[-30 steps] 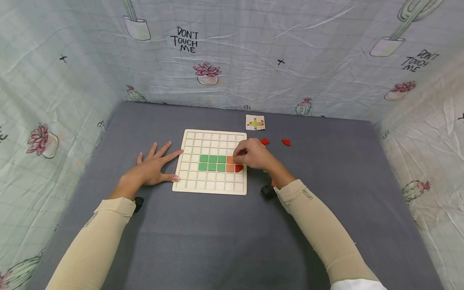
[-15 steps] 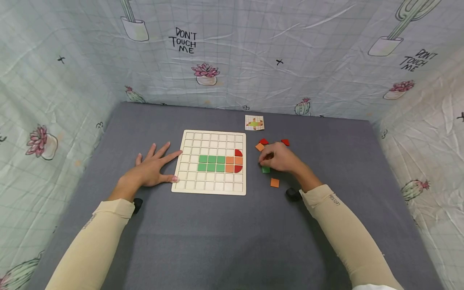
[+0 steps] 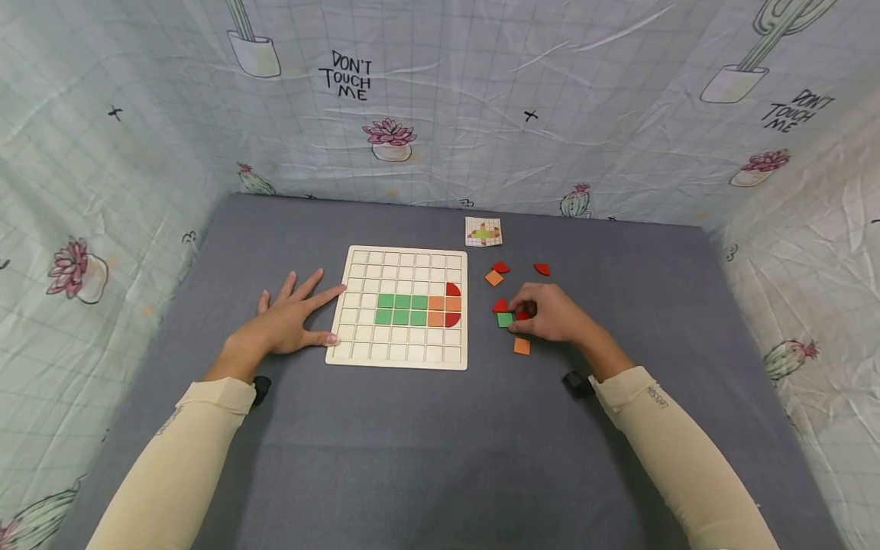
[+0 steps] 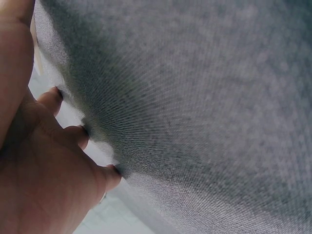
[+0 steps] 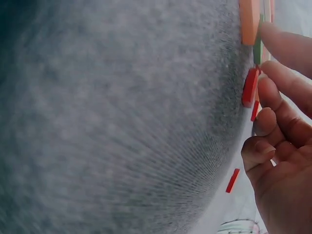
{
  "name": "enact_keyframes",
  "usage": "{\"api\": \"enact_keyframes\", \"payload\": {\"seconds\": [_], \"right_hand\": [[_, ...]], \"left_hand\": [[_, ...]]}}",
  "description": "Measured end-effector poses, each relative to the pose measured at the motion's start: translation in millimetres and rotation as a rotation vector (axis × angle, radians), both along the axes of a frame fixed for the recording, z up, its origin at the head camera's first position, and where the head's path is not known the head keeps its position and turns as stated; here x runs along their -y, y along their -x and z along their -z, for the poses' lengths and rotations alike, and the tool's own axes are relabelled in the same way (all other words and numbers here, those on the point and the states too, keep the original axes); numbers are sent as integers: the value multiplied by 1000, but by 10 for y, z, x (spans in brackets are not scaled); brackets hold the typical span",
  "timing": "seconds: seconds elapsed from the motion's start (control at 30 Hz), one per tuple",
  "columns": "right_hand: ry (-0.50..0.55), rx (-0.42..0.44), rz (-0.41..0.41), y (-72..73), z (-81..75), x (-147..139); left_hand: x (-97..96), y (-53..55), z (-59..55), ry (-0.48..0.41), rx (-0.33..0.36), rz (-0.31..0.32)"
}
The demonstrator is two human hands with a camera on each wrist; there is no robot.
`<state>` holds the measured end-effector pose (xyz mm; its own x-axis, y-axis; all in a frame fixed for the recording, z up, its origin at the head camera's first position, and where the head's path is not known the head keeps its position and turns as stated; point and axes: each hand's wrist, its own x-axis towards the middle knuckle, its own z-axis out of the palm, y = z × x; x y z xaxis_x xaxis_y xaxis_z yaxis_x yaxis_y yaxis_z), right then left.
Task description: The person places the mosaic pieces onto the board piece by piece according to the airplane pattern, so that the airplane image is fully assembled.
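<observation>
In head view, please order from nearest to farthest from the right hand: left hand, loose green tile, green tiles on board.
1. Loose green tile, right of board.
2. Green tiles, laid mid-board.
3. Left hand, at board's left edge.

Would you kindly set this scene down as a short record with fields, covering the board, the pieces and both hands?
Board: pale gridded board, flat on the gray table
Pieces on it: six green tiles, three orange tiles, two red pieces
Pieces off it, to the right: loose green tile, two loose orange tiles, several loose red pieces
Card: patterned card, beyond the board's far right corner
Left hand: fingers spread, thumb and index finger at the board's left edge
Right hand: fingertips at the loose green tile; grip unclear
</observation>
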<state>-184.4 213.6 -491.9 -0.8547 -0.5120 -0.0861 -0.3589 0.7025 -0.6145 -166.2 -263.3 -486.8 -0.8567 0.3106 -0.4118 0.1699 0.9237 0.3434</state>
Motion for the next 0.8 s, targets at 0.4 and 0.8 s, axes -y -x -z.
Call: {"api": "enact_keyframes", "payload": {"seconds": [0.4, 0.8], "right_hand": [[-107, -78, -136, 13, -46, 43], [-55, -147, -142, -19, -96, 144]], "left_hand": [[-21, -18, -16, -10, 5, -7], [-10, -8, -19, -6, 2, -5]]}}
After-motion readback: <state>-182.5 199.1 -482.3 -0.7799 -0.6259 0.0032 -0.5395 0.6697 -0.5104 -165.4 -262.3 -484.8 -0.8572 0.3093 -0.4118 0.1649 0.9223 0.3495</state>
